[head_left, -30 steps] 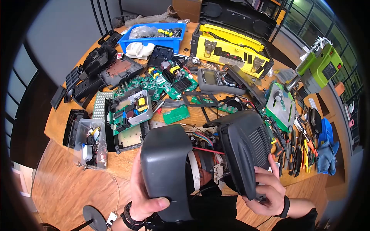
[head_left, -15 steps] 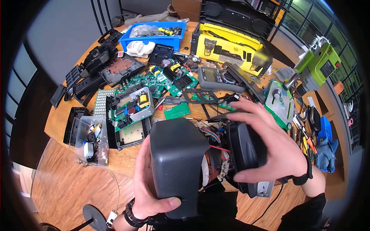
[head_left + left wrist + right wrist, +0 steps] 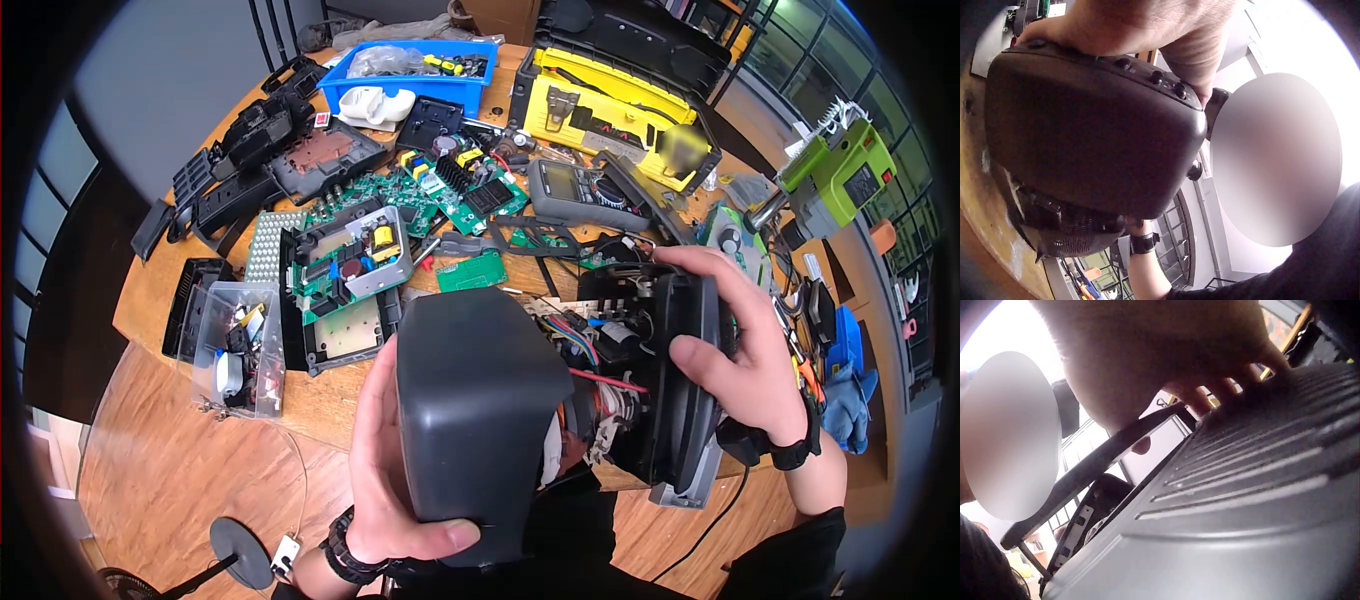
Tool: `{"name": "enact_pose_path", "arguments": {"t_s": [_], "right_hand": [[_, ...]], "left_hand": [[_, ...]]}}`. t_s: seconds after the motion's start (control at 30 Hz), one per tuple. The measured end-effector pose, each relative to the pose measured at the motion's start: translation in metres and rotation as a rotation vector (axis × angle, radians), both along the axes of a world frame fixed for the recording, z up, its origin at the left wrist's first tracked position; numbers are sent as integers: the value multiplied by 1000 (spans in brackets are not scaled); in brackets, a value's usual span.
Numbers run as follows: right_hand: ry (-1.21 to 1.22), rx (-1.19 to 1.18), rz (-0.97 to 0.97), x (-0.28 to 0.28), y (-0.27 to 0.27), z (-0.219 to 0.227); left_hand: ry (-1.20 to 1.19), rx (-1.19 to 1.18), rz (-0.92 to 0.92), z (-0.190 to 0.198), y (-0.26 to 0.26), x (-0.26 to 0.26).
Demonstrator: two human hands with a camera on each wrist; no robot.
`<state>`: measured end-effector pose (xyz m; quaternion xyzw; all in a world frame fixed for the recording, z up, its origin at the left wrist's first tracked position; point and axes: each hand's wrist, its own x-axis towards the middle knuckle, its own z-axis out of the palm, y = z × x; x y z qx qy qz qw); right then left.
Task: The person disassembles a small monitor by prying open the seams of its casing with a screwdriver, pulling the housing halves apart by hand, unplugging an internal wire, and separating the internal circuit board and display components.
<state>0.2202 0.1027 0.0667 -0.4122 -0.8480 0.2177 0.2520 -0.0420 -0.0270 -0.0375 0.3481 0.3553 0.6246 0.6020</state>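
My left hand [image 3: 395, 505] is curled round a black casing [image 3: 475, 410], my right hand [image 3: 750, 370] pinches a slatted shell [image 3: 685, 430], at the tabletop's [image 3: 330, 398] near edge. A blue bin [image 3: 400, 95] and yellow toolbox [image 3: 555, 112] line the far edge; wooden floor [image 3: 160, 430] below.

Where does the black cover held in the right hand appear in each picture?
Head: black cover, right of centre.
Left wrist: black cover, lower left, below the smooth housing.
Right wrist: black cover, ridged face filling the lower right.
Shared landmark: the right hand, clear in the head and right wrist views.
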Motion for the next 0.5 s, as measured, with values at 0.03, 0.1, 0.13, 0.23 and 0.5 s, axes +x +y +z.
{"name": "enact_pose_path", "arguments": {"t_s": [0.03,0.1,0.13,0.23,0.5], "right_hand": [[3,11,17,2,0,1],[5,19,34,6,-2,0],[8,39,43,8,-2,0],[16,35,57,13,-6,3],[135,-50,-45,27,-22,3]], "left_hand": [[-2,-1,1,-4,1,-1],[2,74,-28,-11,1,-3],[0,72,-29,-8,-1,-3],[3,-27,-35,2,-6,-3],[-17,-47,-23,6,-10,-5]]}}
